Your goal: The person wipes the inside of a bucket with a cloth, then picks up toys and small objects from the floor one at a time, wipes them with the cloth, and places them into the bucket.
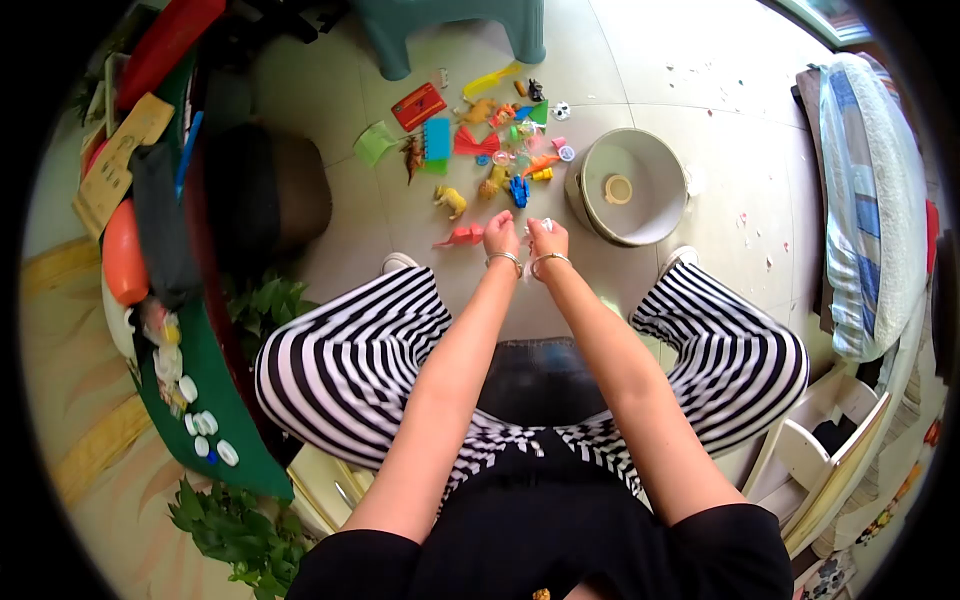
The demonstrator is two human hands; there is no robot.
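My left hand (501, 235) is closed, its fingers curled in, and what it may hold is hidden. Close beside it, my right hand (547, 240) is closed on a small white crumpled scrap (546, 225), too small to name. A pink-red toy figure (462, 236) lies on the floor just left of my left hand. Beyond my hands are a blue toy figure (519, 191), a yellow toy animal (450, 201) and a pineapple-like toy (492, 184). Farther off lie a red fan-shaped piece (477, 142), a blue block (437, 139) and a red card (418, 105).
A round grey bucket (634, 240) with a ring-shaped thing inside stands right of the toys. A green stool (455, 15) is at the back. Scraps (742, 220) dot the floor at right. A green-topped table (215, 380) stands left, a cushion (862, 200) right.
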